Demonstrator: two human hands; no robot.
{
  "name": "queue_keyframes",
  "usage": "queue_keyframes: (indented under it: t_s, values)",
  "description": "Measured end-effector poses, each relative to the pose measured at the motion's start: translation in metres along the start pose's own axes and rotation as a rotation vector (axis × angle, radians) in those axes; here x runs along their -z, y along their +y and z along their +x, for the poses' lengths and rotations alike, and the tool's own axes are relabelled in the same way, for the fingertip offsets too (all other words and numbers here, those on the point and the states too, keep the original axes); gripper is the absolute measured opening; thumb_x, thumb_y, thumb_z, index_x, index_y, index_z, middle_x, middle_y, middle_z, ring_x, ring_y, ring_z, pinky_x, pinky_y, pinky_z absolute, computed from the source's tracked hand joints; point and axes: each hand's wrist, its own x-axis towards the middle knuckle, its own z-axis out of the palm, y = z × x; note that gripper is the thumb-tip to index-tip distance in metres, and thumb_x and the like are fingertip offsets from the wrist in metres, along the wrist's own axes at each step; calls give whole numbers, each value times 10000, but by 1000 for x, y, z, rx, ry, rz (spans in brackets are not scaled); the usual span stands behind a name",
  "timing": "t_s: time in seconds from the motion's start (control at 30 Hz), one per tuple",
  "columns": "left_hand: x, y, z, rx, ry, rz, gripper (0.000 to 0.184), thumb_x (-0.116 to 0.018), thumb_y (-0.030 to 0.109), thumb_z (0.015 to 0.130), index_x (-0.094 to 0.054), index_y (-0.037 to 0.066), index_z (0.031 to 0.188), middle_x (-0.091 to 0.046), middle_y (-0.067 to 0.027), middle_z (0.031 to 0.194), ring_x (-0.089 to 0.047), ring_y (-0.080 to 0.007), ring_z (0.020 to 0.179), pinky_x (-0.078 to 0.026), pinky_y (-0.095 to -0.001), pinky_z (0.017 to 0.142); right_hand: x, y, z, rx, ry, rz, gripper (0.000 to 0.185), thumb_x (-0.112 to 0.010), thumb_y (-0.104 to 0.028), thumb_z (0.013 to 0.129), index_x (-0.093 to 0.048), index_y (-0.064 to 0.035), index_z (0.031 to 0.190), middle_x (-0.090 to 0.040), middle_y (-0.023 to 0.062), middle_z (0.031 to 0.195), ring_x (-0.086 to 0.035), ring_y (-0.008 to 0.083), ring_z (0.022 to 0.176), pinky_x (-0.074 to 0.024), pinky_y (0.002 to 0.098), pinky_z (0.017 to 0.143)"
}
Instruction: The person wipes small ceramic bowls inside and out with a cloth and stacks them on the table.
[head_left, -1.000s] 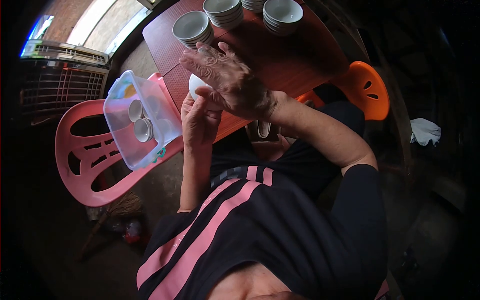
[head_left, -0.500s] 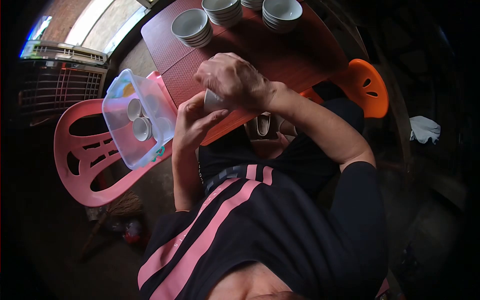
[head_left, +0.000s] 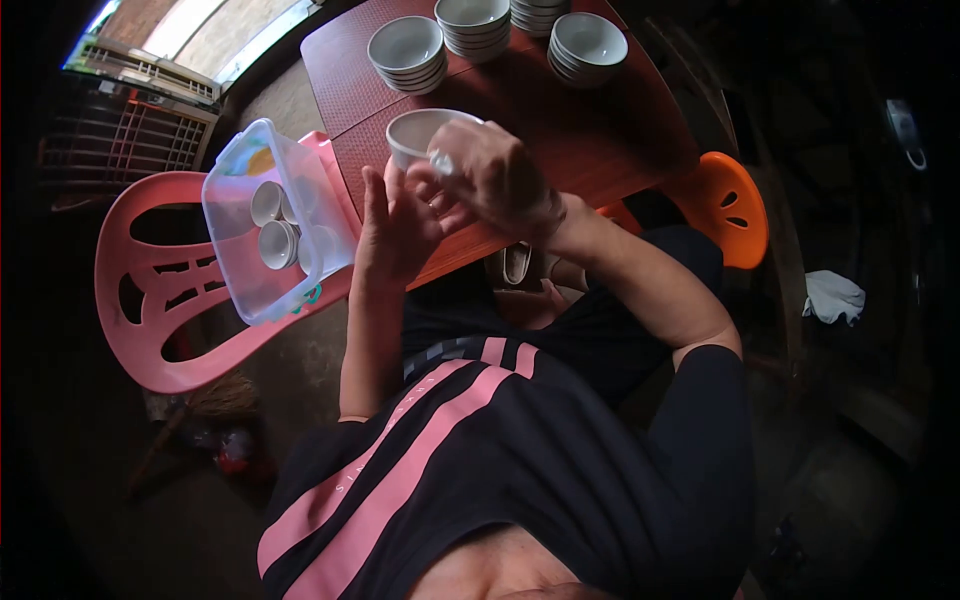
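A white bowl [head_left: 412, 138], its opening facing up, is above the near part of the red-brown table [head_left: 350, 85]. My right hand [head_left: 490, 170] is closed on its right rim, with the fingers reaching inside. Just below the bowl is my left hand [head_left: 400, 222], palm up, with its thumb and fingers apart. Its fingertips are close to the underside of the bowl; whether they touch it I cannot tell. Stacks of white bowls [head_left: 406, 50] stand farther back on the table, with another stack [head_left: 588, 48] at their right.
On a pink chair [head_left: 150, 300] at the left rests a clear plastic box [head_left: 235, 235] holding small white cups [head_left: 277, 245]. An orange chair [head_left: 735, 205] stands at the table's right. A broom [head_left: 215, 400] lies low at the left, and a white cloth [head_left: 833, 297] is at the far right.
The bowl has turned from edge-on between my hands to opening up, and it has moved up and away from me. My left hand has let go and spread its fingers. The view has shifted slightly.
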Motion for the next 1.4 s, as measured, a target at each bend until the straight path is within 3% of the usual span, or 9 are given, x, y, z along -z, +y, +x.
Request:
queue_keyframes:
  t_s: [0.07,0.1,0.23,0.4,0.77,0.9,1.0,1.1,1.4]
  values:
    - [30,-1,13,67,-361,-441,649,-483,540,873,-392,34,1270,-556,-98,1098,-560,-196,1000,-472,-355,862,-6,-13,-10,91,-147,-19,314,-595,-303,859,-478,-22,780,-487,138,691,-543,330,696,-447,410,644]
    - [-1,-5,8,-109,340,31,572,-506,480,883,-432,35,1235,-580,-89,1046,-582,-195,963,-477,-335,854,-7,-12,-10,42,-192,60,304,-605,-301,857,-507,-21,786,-508,131,706,-558,288,675,-448,377,602]
    - [14,-11,9,-72,274,5,585,-523,452,878,-399,41,1275,-520,-110,1192,-520,-226,1100,-422,-398,946,16,-17,7,-511,-92,490,400,-494,-403,919,-581,-17,863,-555,76,798,-535,94,610,-421,243,531]
    - [11,-17,8,-44,181,6,661,-509,512,873,-347,54,1322,-460,-98,1278,-461,-233,1181,-376,-411,994,3,-12,6,-77,-85,-66,483,-436,-488,905,-601,-80,1104,-516,142,1077,-473,285,1036,-367,393,916]
    - [11,6,7,-368,194,349,612,-619,376,840,-367,49,1292,-481,-105,1214,-480,-207,1123,-382,-343,972,-4,-19,-14,204,-365,-296,611,-498,-527,843,-537,-17,1177,-556,154,1178,-492,284,1154,-275,438,1058]
    - [10,10,7,-542,284,649,725,-704,417,751,-383,52,1288,-490,-103,1202,-490,-205,1108,-413,-337,936,-5,-30,-11,71,-384,-122,539,-482,-470,888,-556,6,1130,-589,165,1084,-544,261,1071,-356,390,992]
    - [13,8,9,-714,257,918,812,-766,431,670,-393,72,1295,-462,-98,1231,-482,-218,1119,-404,-338,944,9,-28,2,-688,-403,1160,397,-432,-322,965,-570,28,1094,-623,60,860,-574,115,874,-444,236,813]
    - [11,9,13,-757,191,1004,837,-779,432,655,-388,74,1302,-464,-96,1223,-472,-214,1128,-397,-339,949,11,-33,4,-905,-309,1337,315,-447,-234,966,-577,35,1067,-614,35,833,-579,115,830,-466,242,747]
    - [14,19,12,-284,157,712,542,-636,311,787,-473,58,1238,-544,-84,1137,-522,-178,1042,-425,-297,892,5,6,-10,303,-210,-397,205,-582,-97,665,-643,-63,857,-569,71,1037,-551,236,1004,-456,345,879]
